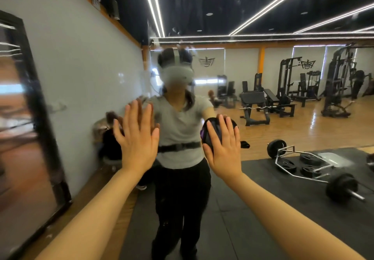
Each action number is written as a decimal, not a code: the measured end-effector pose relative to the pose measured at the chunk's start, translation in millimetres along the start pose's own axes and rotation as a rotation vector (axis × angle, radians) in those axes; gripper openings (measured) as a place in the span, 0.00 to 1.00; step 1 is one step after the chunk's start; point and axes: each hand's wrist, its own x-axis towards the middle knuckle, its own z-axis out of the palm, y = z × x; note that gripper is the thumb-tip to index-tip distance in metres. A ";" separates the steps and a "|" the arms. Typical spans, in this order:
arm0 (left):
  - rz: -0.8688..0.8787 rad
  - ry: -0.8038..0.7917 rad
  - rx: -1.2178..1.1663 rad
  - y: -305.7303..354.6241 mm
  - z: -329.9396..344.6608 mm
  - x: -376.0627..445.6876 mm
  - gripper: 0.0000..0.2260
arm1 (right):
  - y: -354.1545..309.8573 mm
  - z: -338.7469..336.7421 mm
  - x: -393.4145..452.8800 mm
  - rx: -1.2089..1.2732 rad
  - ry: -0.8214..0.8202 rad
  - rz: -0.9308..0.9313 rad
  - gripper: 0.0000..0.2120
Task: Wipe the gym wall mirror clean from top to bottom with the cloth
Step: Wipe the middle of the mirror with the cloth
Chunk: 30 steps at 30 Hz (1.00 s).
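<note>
Pressing flat: right hand [222, 148] on cloth [212, 130]

A bunched dark purple cloth [210, 132] lies flat against the wall mirror [283, 108].

Two hands are raised against one wall mirror [263, 73]: the left hand [137, 138] flat on the glass, the right hand [222, 146] pressing one dark cloth [210, 130]. One framed standing mirror [26, 118] leans at the left. Reflected in the glass are one person, one hex bar [299, 164] holding three loose weight plates, and one loaded barbell [342, 187] on the mat.
</note>
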 end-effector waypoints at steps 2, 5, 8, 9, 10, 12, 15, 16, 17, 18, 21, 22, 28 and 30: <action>0.127 -0.017 0.038 9.9 5.9 -6.8 0.28 | 3.1 -3.4 6.9 0.020 -0.001 -0.009 0.27; 0.293 -0.033 0.074 21.0 13.7 0.8 0.27 | 15.0 -13.0 40.4 0.035 0.026 -0.018 0.28; 0.356 -0.010 0.105 33.3 22.1 17.6 0.27 | 34.6 -26.2 95.0 0.014 0.053 -0.028 0.28; 0.356 -0.002 0.108 35.6 25.1 21.3 0.28 | 39.9 -30.6 112.7 0.011 0.071 -0.025 0.28; 0.356 0.007 0.118 36.7 28.1 23.2 0.28 | 44.0 -34.6 127.7 0.021 0.092 -0.012 0.28; 0.362 0.032 0.149 36.0 31.9 21.5 0.29 | 45.6 -38.9 145.3 0.059 0.132 0.036 0.28; 0.374 0.046 0.144 34.8 34.8 18.0 0.30 | 42.1 -35.0 143.0 0.053 0.176 0.078 0.26; 0.374 0.047 0.133 35.1 35.1 17.8 0.30 | 41.7 -32.5 138.7 0.048 0.188 0.076 0.26; 0.373 0.047 0.117 35.8 35.1 17.8 0.30 | 41.6 -30.0 133.4 0.043 0.192 0.069 0.26; 0.371 0.048 0.100 36.2 35.1 18.0 0.30 | 41.6 -28.0 127.0 0.035 0.185 0.058 0.26; 0.368 0.045 0.076 35.2 35.6 17.1 0.29 | 39.8 -23.8 100.4 0.017 0.142 0.027 0.26; 0.366 0.045 0.079 35.3 35.4 17.1 0.29 | 38.0 -22.8 89.8 0.018 0.129 0.028 0.26; 0.371 0.052 0.095 35.9 35.1 17.9 0.29 | 24.1 -13.1 12.2 0.006 0.039 0.065 0.27; 0.373 0.061 0.094 35.6 35.2 18.5 0.29 | 21.2 -10.1 -6.7 -0.006 0.000 0.076 0.26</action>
